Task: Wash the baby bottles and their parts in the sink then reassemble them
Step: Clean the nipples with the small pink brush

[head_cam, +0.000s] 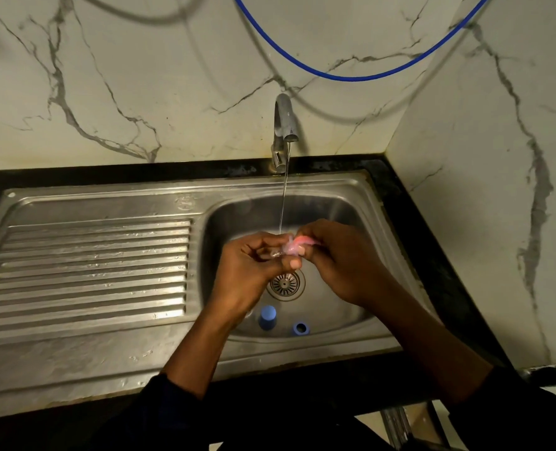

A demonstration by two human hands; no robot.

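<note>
Rinsing that pink bottle part (297,246) under the tap (284,122) over the sink (237,216), your left hand (250,275) and right hand (345,265) both pinch it with curled fingers (262,237). Wet and slick, I reckon: one slip and it lands by the drain strainer (284,284).

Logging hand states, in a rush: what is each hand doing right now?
Left hand: pinches one end of the small pink-and-clear bottle part.
Right hand: grips the same part from the other side.
</note>
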